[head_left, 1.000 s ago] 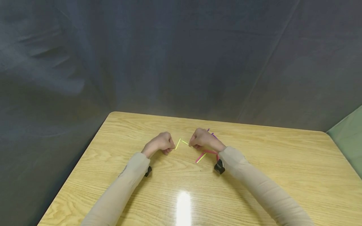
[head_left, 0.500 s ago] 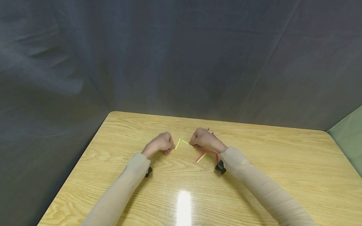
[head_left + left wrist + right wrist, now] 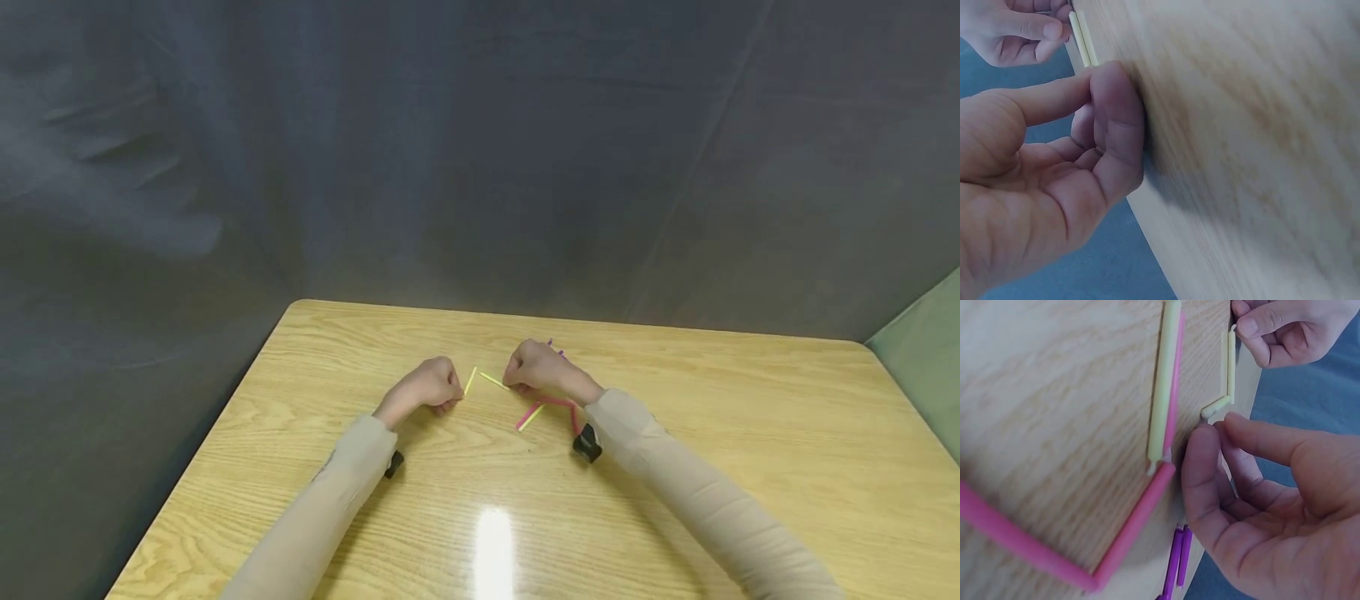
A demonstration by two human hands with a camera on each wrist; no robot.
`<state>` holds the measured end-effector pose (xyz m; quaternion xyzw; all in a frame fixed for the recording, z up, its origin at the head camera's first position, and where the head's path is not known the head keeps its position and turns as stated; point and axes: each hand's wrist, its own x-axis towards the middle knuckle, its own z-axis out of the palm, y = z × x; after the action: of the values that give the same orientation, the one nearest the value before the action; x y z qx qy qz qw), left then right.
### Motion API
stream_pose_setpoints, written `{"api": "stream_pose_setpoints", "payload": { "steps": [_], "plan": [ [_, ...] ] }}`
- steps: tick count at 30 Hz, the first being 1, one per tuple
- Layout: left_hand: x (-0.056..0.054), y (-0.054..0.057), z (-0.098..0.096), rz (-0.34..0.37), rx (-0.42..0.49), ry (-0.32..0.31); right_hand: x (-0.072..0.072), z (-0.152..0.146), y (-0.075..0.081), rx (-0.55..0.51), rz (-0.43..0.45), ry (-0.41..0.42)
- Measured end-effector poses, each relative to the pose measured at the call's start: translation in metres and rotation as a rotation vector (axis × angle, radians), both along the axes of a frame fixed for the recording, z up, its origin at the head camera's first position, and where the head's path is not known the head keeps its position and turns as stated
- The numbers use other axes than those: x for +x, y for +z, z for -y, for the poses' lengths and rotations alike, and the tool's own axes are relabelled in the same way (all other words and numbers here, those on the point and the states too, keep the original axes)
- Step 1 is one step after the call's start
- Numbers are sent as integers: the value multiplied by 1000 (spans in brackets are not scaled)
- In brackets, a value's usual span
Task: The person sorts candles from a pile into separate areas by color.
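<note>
A dark curtain (image 3: 480, 150) hangs behind the wooden table (image 3: 750, 417). There the left hand (image 3: 430, 383) and right hand (image 3: 542, 367) each pinch one end of a stick, left yellow stick (image 3: 470, 382) and right yellow stick (image 3: 492, 380), angled together between them; near the right hand lie pink sticks (image 3: 1135, 525), a third yellow stick (image 3: 1164, 381) and purple sticks (image 3: 1174, 559)

The left wrist view shows a yellow stick (image 3: 1079, 39) partly hidden.
</note>
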<state>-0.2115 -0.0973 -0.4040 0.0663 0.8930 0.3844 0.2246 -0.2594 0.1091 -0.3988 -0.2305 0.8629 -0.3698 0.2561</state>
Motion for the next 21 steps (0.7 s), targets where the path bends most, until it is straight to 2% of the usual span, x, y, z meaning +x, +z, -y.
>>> {"api": "stream_pose_setpoints", "payload": {
  "steps": [7, 10, 14, 21],
  "plan": [
    [3, 10, -9, -75, 23, -9, 0, -5, 0, 2, 7, -10],
    [3, 15, -14, -70, 36, -25, 0, -6, 0, 5, 14, 0],
    [4, 16, -20, -61, 31, -45, 0, -7, -1, -4, 10, 14],
    [4, 14, -32, -81, 17, -76, -1, -10, -3, -50, 8, -22]
  ]
}}
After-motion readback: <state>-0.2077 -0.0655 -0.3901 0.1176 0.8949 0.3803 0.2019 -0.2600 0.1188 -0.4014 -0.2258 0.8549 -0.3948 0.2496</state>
